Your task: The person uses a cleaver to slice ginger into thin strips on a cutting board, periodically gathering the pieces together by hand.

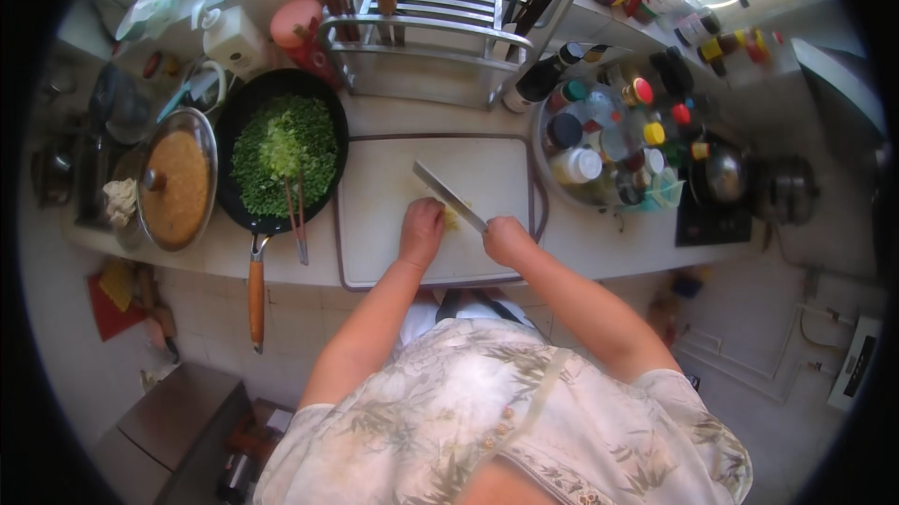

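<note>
My right hand (508,241) grips the handle of a kitchen knife (449,195), whose blade points up and to the left over a white cutting board (379,168) with a dark rim. Small pale yellow chopped pieces (451,218), possibly ginger, lie by the blade. Close to the blade's left side, my left hand (423,225) rests on the board with its fingers curled down. Whatever may be under those fingers is hidden. To the left stands a black frying pan (223,175) of chopped greens (260,182), topped with paler green pieces (282,147).
Chopsticks (296,224) lean across the pan's rim, and its wooden handle (257,301) juts past the counter edge. A glass lid (179,178) sits left. Behind the board stands a metal knife rack (421,77). A tray of bottles and jars (583,164) occupies the right.
</note>
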`<control>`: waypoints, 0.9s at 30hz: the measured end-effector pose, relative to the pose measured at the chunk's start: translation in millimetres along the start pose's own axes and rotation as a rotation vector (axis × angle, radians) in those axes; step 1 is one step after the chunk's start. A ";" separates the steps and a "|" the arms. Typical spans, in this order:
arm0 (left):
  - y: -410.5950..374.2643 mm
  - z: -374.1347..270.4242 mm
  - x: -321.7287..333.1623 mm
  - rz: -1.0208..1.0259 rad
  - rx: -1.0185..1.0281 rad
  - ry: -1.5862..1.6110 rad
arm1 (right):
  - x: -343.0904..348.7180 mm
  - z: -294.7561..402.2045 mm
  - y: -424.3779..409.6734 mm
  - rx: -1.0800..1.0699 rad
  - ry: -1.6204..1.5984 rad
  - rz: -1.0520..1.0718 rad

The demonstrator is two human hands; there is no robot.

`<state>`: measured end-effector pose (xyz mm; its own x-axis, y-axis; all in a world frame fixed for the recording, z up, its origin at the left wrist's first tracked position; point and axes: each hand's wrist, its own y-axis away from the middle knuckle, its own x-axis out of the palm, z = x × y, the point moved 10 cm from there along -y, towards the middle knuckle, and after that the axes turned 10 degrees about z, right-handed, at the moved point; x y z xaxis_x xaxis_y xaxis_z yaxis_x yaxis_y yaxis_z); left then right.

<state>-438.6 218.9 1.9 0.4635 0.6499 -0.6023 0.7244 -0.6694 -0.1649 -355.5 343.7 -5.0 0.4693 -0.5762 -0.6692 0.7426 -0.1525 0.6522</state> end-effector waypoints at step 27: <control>-48.2 32.0 -11.3 0.060 0.044 -0.056 | -12.4 -33.3 41.6 0.093 -0.342 -0.060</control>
<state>-495.1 232.3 -8.3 0.4750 0.5883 -0.6545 0.6729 -0.7221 -0.1607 -314.5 371.3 18.5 0.2277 -0.7972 -0.5591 0.7100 -0.2571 0.6556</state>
